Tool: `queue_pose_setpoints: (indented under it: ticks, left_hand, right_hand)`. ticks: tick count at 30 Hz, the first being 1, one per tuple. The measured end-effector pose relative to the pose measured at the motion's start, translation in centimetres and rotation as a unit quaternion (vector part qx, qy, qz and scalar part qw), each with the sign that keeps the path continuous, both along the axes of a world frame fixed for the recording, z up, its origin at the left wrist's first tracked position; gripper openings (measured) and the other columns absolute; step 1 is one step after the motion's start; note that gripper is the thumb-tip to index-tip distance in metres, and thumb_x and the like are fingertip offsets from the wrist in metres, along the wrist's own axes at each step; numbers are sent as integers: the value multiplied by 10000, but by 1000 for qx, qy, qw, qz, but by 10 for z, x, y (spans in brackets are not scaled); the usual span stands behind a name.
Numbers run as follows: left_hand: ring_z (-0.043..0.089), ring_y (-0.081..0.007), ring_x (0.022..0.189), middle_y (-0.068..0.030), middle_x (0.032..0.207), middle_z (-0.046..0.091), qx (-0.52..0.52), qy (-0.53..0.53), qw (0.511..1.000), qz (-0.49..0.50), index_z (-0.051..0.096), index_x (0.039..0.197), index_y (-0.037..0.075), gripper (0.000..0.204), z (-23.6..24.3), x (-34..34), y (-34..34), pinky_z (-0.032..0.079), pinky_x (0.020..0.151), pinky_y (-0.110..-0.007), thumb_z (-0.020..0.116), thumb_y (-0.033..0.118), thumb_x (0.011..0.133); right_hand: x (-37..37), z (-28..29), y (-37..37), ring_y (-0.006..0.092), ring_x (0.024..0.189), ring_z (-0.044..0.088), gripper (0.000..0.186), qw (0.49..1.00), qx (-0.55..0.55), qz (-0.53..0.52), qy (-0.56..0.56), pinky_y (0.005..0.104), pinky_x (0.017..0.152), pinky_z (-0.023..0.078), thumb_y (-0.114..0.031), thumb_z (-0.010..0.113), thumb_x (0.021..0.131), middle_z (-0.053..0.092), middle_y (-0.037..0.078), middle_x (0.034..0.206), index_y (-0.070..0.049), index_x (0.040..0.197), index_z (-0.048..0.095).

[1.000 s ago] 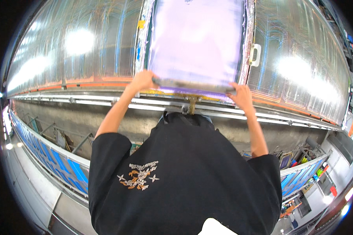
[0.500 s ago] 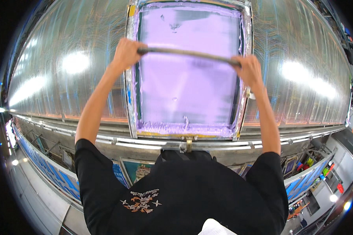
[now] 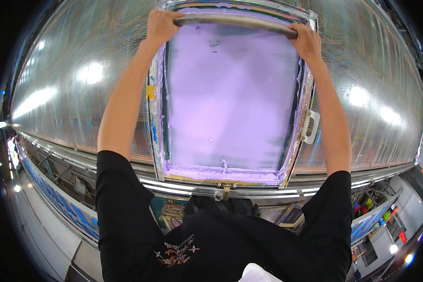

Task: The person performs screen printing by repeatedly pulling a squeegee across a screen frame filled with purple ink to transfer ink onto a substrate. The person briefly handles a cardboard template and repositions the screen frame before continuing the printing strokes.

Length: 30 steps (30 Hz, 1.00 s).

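Note:
A long, narrow squeegee point(image 3: 235, 21) lies across the far end of a framed printing screen point(image 3: 230, 98) coated in lilac ink. My left hand point(image 3: 162, 26) is closed on its left end, above the screen's upper left corner. My right hand point(image 3: 306, 42) grips the other end beside the right side of the frame. Thick lilac ink point(image 3: 221, 171) lines the near edge of the screen. A white handle point(image 3: 311, 127) is fixed on the outside of the frame, below my right hand.
A long shiny metal table point(image 3: 80, 103) extends to both sides of the screen, with a rail point(image 3: 169, 187) along its near edge. Beneath are frames point(image 3: 286, 216) and, at both sides, racks with blue panels point(image 3: 56, 188). Bright coloured items point(image 3: 369, 202) sit at the lower right.
Both hands have moved the squeegee from the screen's near edge up to its far end. More of the screen and its lilac surface shows below them.

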<state>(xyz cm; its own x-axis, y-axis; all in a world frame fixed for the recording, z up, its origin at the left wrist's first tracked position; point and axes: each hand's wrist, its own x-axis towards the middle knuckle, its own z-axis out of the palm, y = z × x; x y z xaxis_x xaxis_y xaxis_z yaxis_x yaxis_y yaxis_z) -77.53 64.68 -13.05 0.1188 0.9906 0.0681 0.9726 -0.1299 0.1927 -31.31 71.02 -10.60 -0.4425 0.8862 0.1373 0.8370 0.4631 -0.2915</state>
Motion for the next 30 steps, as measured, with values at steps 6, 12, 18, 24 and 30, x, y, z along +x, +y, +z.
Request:
queue_pose_setpoints:
  ticks: [6,12,18,24,30]
  left_hand:
    - [708,-284,993,-81,1012,793,15,-77,997,-17,813,1110,140,409,9,30,-153,395,1141,-485,749,51,716]
    - [673,-244,1177,-75,1219,762,-43,-81,996,-7,776,1168,108,489,31,71,-389,326,1226,-486,730,10,691]
    - [672,-272,1193,-80,1244,754,-150,-103,983,1,736,1208,76,547,62,108,-541,293,1237,-501,699,-5,668]
    - [707,-243,1078,-74,1074,790,-183,-61,981,-12,800,1114,131,401,63,104,-523,209,1264,-531,716,36,733]
    - [671,-269,1159,-90,1137,761,-109,-40,991,73,826,1026,138,307,74,125,-521,156,1269,-562,712,53,754]
  right_hand:
    - [31,6,-148,329,964,681,380,999,27,36,13,453,891,464,-23,790,682,735,106,961,-92,1054,752]
    - [64,37,-385,299,1003,653,454,999,-48,10,-14,451,973,438,51,725,668,704,81,1027,-93,1098,730]
    - [90,70,-548,288,1065,668,470,994,-109,-23,-5,429,1022,441,74,722,640,735,83,1082,-73,1086,735]
    - [95,96,-512,331,1044,681,361,962,-253,36,-92,461,1042,429,-97,767,794,741,109,1113,-73,1153,734]
    - [139,56,-376,378,1089,690,630,929,-211,-195,232,472,1094,451,-593,591,1003,733,206,1176,-41,1286,702]
